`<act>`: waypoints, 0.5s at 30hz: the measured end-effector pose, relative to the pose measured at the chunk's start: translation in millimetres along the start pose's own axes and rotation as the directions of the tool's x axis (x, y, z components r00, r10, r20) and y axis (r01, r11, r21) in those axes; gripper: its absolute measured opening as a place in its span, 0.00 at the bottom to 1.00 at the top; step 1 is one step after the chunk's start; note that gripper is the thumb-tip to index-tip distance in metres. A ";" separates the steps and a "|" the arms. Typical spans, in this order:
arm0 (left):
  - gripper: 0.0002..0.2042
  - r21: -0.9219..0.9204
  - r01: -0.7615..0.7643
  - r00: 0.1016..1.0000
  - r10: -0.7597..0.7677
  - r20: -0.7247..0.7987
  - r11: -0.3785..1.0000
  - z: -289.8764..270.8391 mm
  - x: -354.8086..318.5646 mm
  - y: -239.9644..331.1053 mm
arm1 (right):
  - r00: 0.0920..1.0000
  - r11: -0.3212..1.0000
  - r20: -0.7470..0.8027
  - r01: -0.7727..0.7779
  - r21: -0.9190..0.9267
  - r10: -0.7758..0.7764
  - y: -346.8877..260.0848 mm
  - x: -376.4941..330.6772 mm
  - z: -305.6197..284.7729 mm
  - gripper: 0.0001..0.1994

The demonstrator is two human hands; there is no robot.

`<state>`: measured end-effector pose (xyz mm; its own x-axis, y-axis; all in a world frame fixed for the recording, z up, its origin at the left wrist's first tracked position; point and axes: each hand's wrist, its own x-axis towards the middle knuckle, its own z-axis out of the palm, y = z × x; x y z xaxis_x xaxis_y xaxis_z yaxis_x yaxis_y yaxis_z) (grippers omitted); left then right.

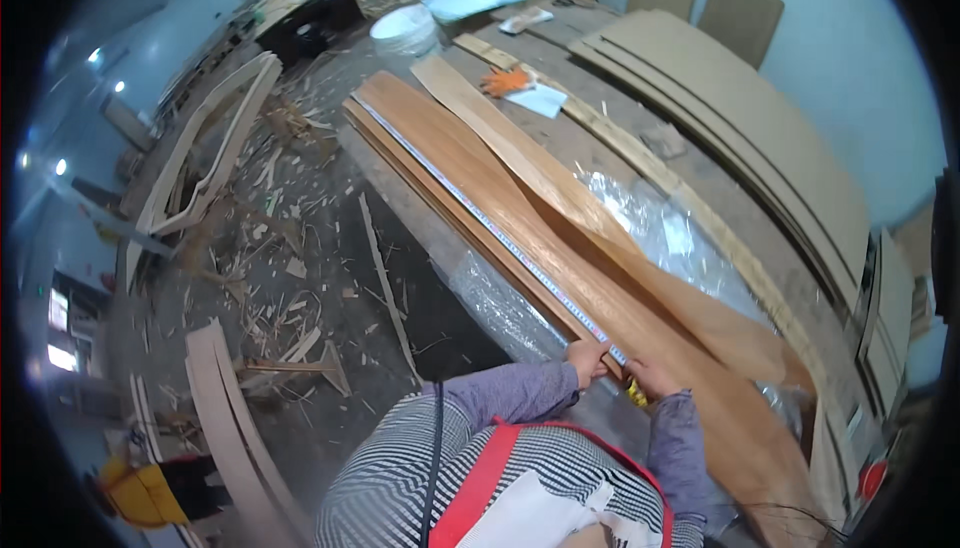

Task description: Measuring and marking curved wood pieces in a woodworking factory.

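A long stack of reddish-brown wood veneer sheets [500,218] lies diagonally before me. Along its left edge stretches the pale blade of a tape measure [530,270], from the far end down to my hands. My left hand [586,361] is closed at the stack's edge, its fingers pinching the blade there. Just right of it, my right hand [657,378] is closed around the yellow tape case [637,395], which is partly hidden by the fingers. A paler, wavy-edged veneer sheet [530,153] lies along the stack's right side.
Clear plastic wrap [650,213] and a long timber strip [640,153] lie right of the veneer. Farther off are an orange glove [507,82], a white bucket [404,28] and stacked brown boards [740,138]. Wood scraps [270,238] litter the floor beside a curved wooden frame [225,163].
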<state>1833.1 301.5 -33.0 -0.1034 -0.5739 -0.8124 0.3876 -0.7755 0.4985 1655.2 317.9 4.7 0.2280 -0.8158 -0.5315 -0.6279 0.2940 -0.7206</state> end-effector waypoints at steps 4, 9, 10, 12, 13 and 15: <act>0.12 0.039 -0.025 0.998 0.027 -0.052 0.999 2.1 1.0 -4.3 | 1.000 0.998 0.027 -0.005 -0.061 0.007 3.0 4.2 -3.2 0.13; 0.12 0.019 -0.048 0.993 0.049 -0.108 0.999 2.8 1.7 -5.6 | 1.000 0.997 0.005 0.022 -0.076 -0.022 12.1 -18.1 -9.7 0.13; 0.11 -0.009 -0.059 0.993 0.058 -0.105 0.998 3.5 1.9 -5.5 | 0.999 0.997 0.026 -0.038 -0.070 0.040 15.1 -29.2 -14.7 0.13; 0.11 -0.038 -0.062 0.993 0.058 -0.099 0.997 2.1 0.9 -4.9 | 0.990 0.982 0.034 -0.132 -0.133 0.137 25.2 -61.2 -28.7 0.14; 0.11 -0.017 -0.081 0.993 0.079 -0.091 0.997 1.2 0.1 -4.7 | 0.989 0.981 0.033 -0.142 -0.131 0.147 30.1 -74.5 -35.3 0.14; 0.10 0.058 -0.104 0.992 0.108 -0.067 0.993 -1.5 -1.0 -4.5 | 0.996 0.986 -0.069 -0.059 -0.157 0.048 44.5 -107.1 -42.3 0.16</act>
<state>1832.8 306.0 -34.9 0.0003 -0.6354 -0.7722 0.3422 -0.7255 0.5972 1571.4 397.3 48.4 0.1457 -0.8330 -0.5337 -0.7491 0.2595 -0.6095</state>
